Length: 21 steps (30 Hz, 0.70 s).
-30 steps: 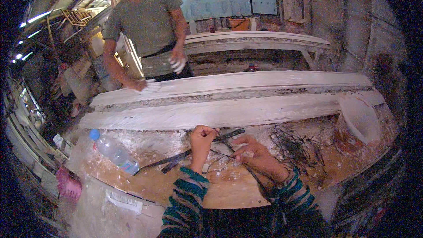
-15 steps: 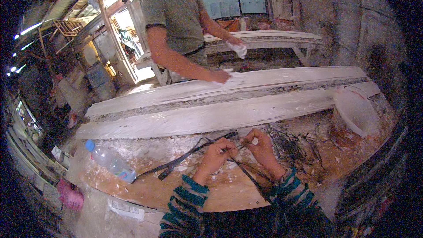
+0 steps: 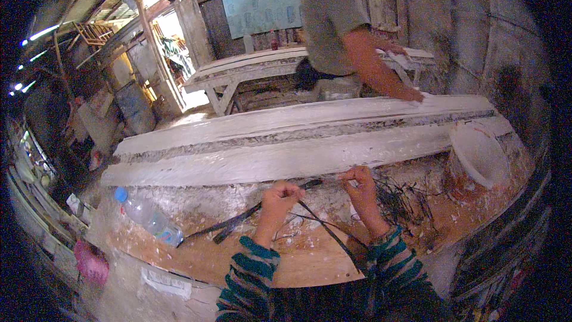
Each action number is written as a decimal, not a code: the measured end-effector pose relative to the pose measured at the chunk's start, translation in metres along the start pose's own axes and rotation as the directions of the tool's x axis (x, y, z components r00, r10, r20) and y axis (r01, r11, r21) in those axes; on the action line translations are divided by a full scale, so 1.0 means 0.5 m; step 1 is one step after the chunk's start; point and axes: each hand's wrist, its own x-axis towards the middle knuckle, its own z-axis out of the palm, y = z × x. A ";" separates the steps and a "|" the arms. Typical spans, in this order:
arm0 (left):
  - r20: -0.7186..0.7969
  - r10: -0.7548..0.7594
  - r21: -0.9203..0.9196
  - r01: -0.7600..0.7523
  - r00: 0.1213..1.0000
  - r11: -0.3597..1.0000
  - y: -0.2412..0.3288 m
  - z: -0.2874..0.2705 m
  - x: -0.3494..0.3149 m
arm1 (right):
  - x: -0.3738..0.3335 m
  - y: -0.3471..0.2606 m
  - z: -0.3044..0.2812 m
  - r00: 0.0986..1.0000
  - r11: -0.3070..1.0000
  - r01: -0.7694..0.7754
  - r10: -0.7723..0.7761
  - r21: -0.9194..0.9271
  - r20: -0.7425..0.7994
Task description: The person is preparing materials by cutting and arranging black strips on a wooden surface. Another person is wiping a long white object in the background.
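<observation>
Over the front of the wooden board, my left hand [image 3: 278, 201] is closed in a pinch on a black strip [image 3: 329, 230]. That strip slants down toward my right sleeve, with a thinner dark strand beside it. My right hand [image 3: 361, 191] is raised a little apart from the left, thumb and fingertips pinched together; what lies between them is too small to make out. More black strips [image 3: 238, 222] lie on the board left of my left hand. Next to my right hand is a tangled heap of thin black strands [image 3: 408, 203].
A clear plastic bottle with a blue cap [image 3: 147, 217] lies at the left. Two long white-coated planks [image 3: 286, 156] cross the table. At the right, a white bucket [image 3: 476, 154] leans tilted. Across the planks, a co-worker [image 3: 336, 30] bends with a hand on the far plank.
My hands have drawn apart, the left moving left and the right slightly up and right. The co-worker has moved to the right along the far plank.
</observation>
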 end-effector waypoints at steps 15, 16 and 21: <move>-0.107 0.022 0.089 -0.013 0.994 0.996 -0.016 -0.002 -0.005 | -0.047 -0.084 0.011 0.796 0.710 -0.498 0.145 0.498 0.588; -0.070 0.107 0.151 -0.095 0.992 0.984 -0.012 -0.001 -0.009 | -0.040 -0.080 0.008 0.844 0.813 -0.403 0.152 0.420 0.514; 0.397 0.029 -0.253 0.079 0.917 0.964 0.026 0.040 -0.031 | -0.019 -0.047 0.010 0.973 0.987 -0.154 0.143 0.048 0.180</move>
